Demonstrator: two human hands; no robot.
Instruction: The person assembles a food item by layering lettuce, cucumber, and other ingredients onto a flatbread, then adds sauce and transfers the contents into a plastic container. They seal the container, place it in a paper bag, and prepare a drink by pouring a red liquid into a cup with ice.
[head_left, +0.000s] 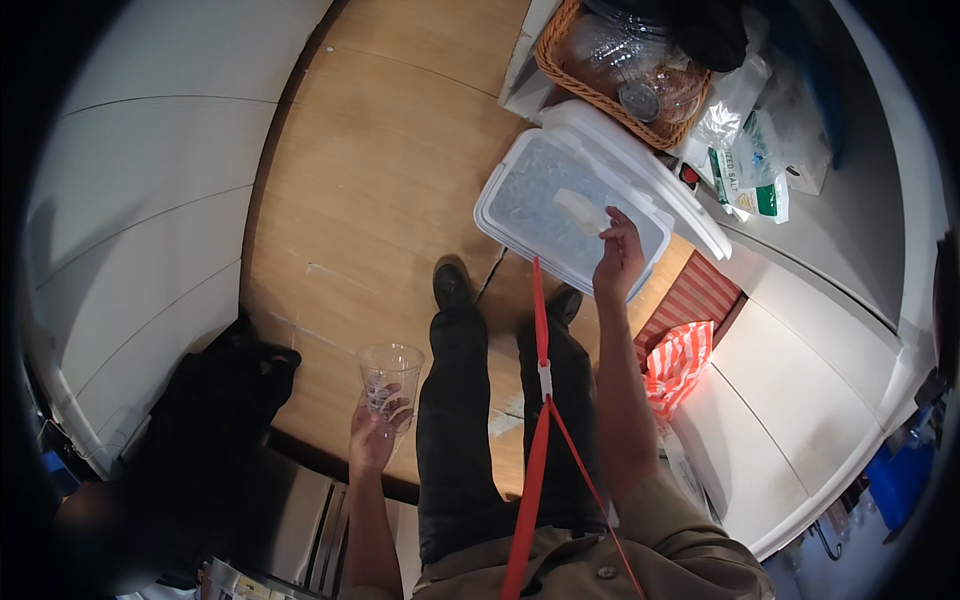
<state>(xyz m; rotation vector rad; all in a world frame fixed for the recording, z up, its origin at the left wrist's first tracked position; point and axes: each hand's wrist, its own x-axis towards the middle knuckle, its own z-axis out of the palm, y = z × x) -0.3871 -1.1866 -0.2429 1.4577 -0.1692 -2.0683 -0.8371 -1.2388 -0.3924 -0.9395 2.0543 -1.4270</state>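
My left hand (372, 425) is closed round the lower part of a transparent plastic cup (392, 360), held upright with its wide mouth up. Farther forward on the right, my right hand (620, 250) pinches the handle end of a white scoop (578, 212). That scoop is over a white rectangular plastic tub (490, 222); whether it touches what lies inside I cannot tell. Translucent contents that look like ice (540, 175) fill the tub. Tilted along the tub's far right side is its white lid (690, 215).
A wicker basket (600, 98) of wrapped transparent items sits on the far right shelf, beside plastic bags and a green-and-white packet (755, 185). A red-and-white striped bag (682, 365) lies right of my legs. Someone in dark clothes (215, 420) is at left. A red strap (540, 400) hangs before me.
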